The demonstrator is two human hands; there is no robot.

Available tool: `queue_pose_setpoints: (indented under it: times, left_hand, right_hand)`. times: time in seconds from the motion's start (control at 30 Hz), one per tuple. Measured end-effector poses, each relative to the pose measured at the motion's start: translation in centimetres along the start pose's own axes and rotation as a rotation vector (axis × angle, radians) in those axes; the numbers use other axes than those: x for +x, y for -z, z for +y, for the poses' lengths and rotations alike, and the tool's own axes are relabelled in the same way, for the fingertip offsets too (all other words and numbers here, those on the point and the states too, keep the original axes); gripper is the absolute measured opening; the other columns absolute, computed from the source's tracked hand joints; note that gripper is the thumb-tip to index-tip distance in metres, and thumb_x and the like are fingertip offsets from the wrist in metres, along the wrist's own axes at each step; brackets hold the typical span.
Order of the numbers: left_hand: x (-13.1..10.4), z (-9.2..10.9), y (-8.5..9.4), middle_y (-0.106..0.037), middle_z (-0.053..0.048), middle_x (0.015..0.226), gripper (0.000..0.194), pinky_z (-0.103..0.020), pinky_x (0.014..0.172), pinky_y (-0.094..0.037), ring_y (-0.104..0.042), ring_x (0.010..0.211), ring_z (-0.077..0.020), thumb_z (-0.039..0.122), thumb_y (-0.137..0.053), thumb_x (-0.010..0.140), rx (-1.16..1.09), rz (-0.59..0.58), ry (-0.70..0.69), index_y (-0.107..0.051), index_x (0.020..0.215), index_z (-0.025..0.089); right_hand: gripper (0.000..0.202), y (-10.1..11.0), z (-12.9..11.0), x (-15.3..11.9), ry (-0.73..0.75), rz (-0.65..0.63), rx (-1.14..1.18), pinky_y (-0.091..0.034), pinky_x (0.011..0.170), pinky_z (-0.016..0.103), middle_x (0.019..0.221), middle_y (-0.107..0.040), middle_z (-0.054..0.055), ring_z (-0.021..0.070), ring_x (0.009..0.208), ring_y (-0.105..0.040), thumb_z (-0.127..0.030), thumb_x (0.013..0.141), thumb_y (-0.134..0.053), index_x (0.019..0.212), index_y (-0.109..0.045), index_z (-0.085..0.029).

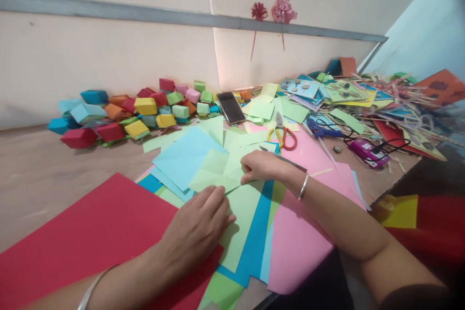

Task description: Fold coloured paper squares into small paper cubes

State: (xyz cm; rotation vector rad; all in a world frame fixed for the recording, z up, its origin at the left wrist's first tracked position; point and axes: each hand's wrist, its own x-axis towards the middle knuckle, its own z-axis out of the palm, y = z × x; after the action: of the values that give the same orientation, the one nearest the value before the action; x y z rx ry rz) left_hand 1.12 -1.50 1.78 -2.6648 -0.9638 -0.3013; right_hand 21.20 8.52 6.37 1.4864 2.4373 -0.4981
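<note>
A small piece of light green paper [207,180] lies between my two hands, on a pile of coloured sheets. My left hand [198,220] is at its near edge, fingers bent and close together; the fingertips are partly hidden. My right hand [260,167] is closed at the paper's right end, thumb pressed against the fingers. Under my right wrist lies a thin dark blade-like strip [292,162], partly covered. Just beyond it are scissors [283,136] with one yellow and one red handle. A light blue sheet [187,152] lies left of the green paper.
A red sheet [98,223] spreads at left, a pink sheet [301,247] at right. Several coloured paper blocks [145,105] and a phone [231,108] stand along the wall. A blue glue gun [323,127], purple corded box [368,152] and cluttered craft pieces [345,92] fill the right.
</note>
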Motion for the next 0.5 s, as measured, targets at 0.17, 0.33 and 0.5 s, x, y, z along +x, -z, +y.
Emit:
queue_pose_setpoints:
  times: [0.17, 0.33, 0.5]
  left_hand:
    - [1.2, -1.0, -1.3, -0.064, -0.013, 0.113, 0.044, -0.039, 0.08, -0.053, -0.059, 0.097, -0.0267, 0.03, -0.061, 0.091, -0.173, -0.137, 0.023, -0.053, 0.13, 0.01]
    - [1.7, -1.2, -0.6, -0.064, -0.01, 0.111, 0.024, -0.043, 0.084, -0.052, -0.061, 0.099, -0.0273, 0.028, -0.056, 0.094, -0.201, -0.259, 0.124, -0.059, 0.115, 0.017]
    - [1.3, -1.1, -0.4, -0.066, -0.012, 0.115, 0.018, -0.051, 0.103, -0.044, -0.06, 0.113, -0.0299, 0.033, -0.055, 0.095, -0.103, -0.24, 0.188, -0.063, 0.099, 0.016]
  right_hand:
    - [0.025, -0.1, 0.5, 0.4, 0.08, 0.046, 0.063, -0.027, 0.057, 0.025, 0.073, -0.065, 0.001, 0.0135, 0.068, -0.054, -0.04, 0.082, -0.071, 0.073, -0.064, -0.018]
    - [0.004, 0.2, 2.5, 0.9, 0.153, 0.291, 0.104, -0.032, 0.064, 0.024, 0.09, -0.063, 0.004, 0.0134, 0.079, -0.053, -0.016, 0.088, -0.061, 0.091, -0.064, -0.016]
    - [0.049, 0.0, 3.2, 0.5, 0.315, 0.292, -0.054, -0.035, 0.067, 0.024, 0.105, -0.056, 0.007, 0.0169, 0.091, -0.053, 0.003, 0.081, -0.05, 0.125, -0.056, -0.019]
